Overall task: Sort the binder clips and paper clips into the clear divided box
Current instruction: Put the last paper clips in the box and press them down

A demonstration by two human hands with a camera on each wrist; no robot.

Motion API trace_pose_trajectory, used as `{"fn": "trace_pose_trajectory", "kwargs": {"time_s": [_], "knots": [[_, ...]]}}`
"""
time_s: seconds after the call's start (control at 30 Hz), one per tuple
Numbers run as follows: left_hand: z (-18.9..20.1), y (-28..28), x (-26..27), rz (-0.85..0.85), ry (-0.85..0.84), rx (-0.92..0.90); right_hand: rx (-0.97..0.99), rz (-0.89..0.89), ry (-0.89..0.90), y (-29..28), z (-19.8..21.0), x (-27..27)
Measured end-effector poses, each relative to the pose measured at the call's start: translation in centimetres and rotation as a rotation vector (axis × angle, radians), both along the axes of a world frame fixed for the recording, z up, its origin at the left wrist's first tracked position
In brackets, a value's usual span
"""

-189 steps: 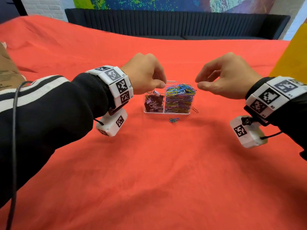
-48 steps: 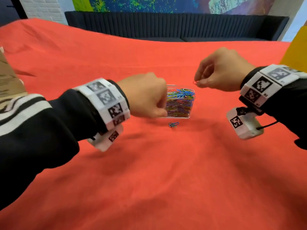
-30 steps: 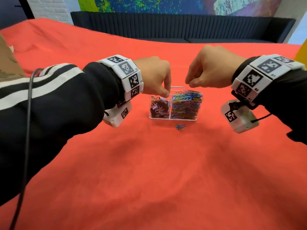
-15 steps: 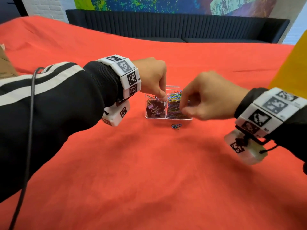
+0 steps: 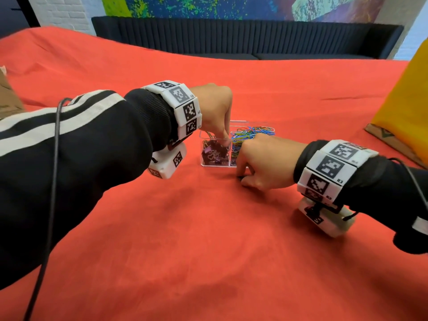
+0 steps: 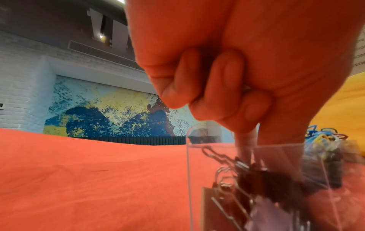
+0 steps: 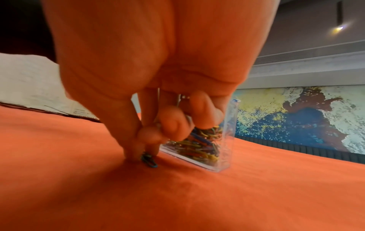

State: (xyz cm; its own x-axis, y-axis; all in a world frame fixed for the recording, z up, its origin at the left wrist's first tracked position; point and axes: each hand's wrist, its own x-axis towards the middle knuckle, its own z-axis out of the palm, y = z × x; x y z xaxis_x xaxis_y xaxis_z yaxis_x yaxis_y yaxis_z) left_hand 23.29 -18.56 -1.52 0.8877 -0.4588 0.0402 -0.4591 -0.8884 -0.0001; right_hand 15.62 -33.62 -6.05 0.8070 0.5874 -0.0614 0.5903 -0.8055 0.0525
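Note:
The clear divided box (image 5: 249,123) stands on the red cloth (image 5: 208,239). Dark purple binder clips (image 5: 213,151) fill its left compartment and coloured paper clips (image 5: 254,132) its right one. My left hand (image 5: 215,110) is over the box; its forefinger (image 6: 245,140) and thumb reach in beside the divider and grip the box, the other fingers curled. Just in front of the box, my right hand (image 5: 261,163) is down on the cloth. Its thumb and forefinger pinch a loose blue paper clip (image 7: 149,161), which the hand almost hides in the head view.
A yellow object (image 5: 407,96) on a cardboard base stands at the right edge. Brown cardboard (image 5: 9,100) lies at the far left. A dark sofa (image 5: 231,38) runs along the back. Bare red cloth stretches in front of the box.
My right hand carried a red clip to the box, then dropped to the cloth in front and closed on the loose blue clip. My left hand returned to the box and stayed.

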Motion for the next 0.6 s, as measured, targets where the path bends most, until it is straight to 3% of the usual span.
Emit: {"fn": "trace_pose_trajectory", "kwargs": {"time_s": [0.6], "knots": [[0.8, -1.9, -1.2, 0.146, 0.082, 0.058, 0.009, -0.029, -0.007, -0.2, -0.4, -0.2]]}}
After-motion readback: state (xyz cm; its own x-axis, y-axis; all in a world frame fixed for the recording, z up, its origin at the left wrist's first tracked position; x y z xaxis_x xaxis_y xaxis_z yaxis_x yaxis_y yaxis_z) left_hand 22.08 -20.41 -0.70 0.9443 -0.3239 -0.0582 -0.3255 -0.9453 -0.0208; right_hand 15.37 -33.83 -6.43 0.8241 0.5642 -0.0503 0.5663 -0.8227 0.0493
